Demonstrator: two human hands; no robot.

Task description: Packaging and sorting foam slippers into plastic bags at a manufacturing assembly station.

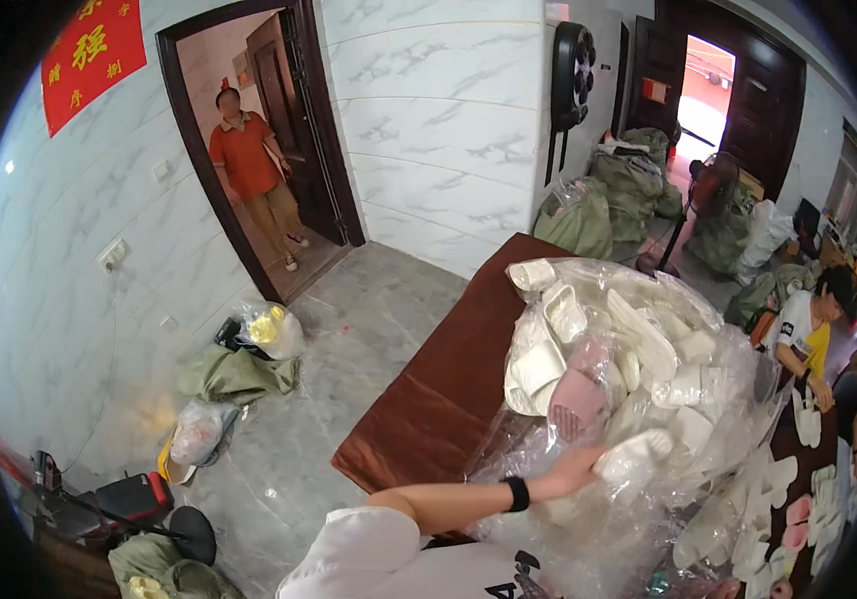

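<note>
- At the far left a red banner [92, 55] with yellow characters hangs on the white marble-patterned wall [438, 110], and a socket [114, 254] sits lower on the same wall.
- On the grey tiled floor [349, 329] below lie a green sack [234, 374] with a clear bag of yellow items [271, 327] on it, and nearer the camera a second clear bag [197, 431].
- A person in an orange shirt [246, 158] stands in the dark-framed doorway [189, 150].
- A counter [448, 389] under a reddish-brown cover runs from the lower middle toward the upper right.
- The wearer's left forearm crosses the lower middle, a black wristband [518, 493] on the wrist.
- The left hand [573, 469] lies on the large clear plastic bag [638, 399], fingers curled against the film beside a white slipper [633, 454]; whether it grips the film or only presses on it cannot be told.
- The bag stands heaped on the counter, crinkled and see-through, packed with white foam slippers and one pink slipper [578, 394] showing a ridged sole.
- The right hand is not in view.
- Loose white and pink slippers [798, 499] lie spread on the counter to the right of the bag.
- Behind, green sacks [608, 190] pile up near a second, brightly lit doorway [705, 95].
- At the far right a person in a white and yellow shirt [806, 324] sits by the counter.
</note>
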